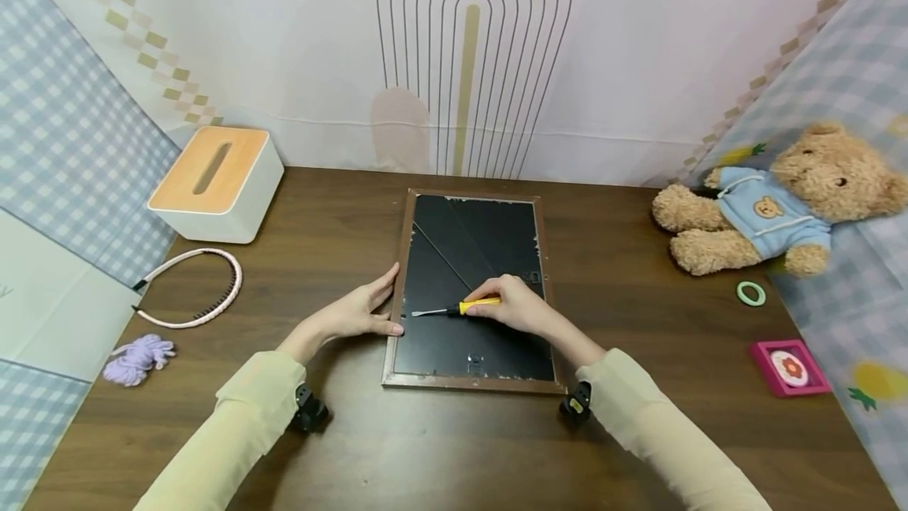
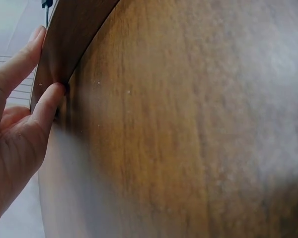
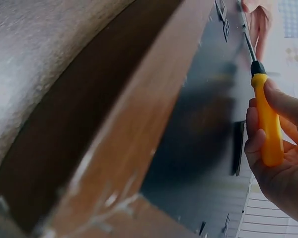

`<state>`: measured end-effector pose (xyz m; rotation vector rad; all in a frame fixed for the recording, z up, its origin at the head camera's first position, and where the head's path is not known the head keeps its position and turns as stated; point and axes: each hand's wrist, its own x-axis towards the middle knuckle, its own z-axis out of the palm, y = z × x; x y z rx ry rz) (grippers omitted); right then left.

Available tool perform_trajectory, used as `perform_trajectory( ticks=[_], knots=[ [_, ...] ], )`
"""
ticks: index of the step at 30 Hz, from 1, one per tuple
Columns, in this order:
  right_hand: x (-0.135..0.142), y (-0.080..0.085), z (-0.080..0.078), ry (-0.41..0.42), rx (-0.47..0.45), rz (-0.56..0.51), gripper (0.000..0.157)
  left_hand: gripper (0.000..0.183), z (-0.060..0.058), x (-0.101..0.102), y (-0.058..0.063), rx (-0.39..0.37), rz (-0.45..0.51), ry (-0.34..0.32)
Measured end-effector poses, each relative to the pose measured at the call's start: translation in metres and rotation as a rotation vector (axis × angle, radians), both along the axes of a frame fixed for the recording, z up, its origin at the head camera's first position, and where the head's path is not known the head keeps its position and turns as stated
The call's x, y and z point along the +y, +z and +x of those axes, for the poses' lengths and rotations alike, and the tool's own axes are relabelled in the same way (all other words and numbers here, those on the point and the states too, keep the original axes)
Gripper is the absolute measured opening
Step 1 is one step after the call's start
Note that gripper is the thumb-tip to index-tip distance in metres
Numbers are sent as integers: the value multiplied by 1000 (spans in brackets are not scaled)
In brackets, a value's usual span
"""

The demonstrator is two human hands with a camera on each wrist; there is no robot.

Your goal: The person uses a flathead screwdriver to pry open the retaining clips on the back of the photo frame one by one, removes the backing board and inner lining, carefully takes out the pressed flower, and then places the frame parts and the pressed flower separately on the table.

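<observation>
A picture frame with a brown wooden border lies face down, its black backing board upward. My right hand grips a screwdriver by its yellow handle. The metal shaft points left across the board, its tip close to small metal tabs at the left border. In the right wrist view, the fingers and thumb wrap the screwdriver handle. My left hand rests against the frame's left side, fingers spread and thumb at the border. In the left wrist view, its fingertips touch the frame's side.
A white tissue box with a wooden lid, a headband and purple yarn are on the left. On the right are a teddy bear, a green ring and a pink box. A patterned cloth hangs behind the table.
</observation>
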<state>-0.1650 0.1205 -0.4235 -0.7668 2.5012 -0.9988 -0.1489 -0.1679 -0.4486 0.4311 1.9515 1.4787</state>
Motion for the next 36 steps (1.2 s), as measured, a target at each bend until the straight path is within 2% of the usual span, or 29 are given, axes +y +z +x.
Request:
perform_trajectory(
  ticks=[11,18,24,27,32,36],
  knots=[
    [-9,6,-6,101,1,41,20,111,1,3,0,-12,-11,9],
    [-18,6,-6,103,-6,65,18,111,2,3,0,-12,-22,29],
    [-27,4,-5,125,91,169,25,111,2,2,1,1,-11,28],
    [-29,4,-6,112,131,182,27,111,0,1,1,7,-4,24],
    [-27,0,-7,51,26,87,26,110,0,1,0,2,-2,22],
    [-24,-4,-8,70,-53,21,23,110,2,1,1,-5,-11,22]
  ],
)
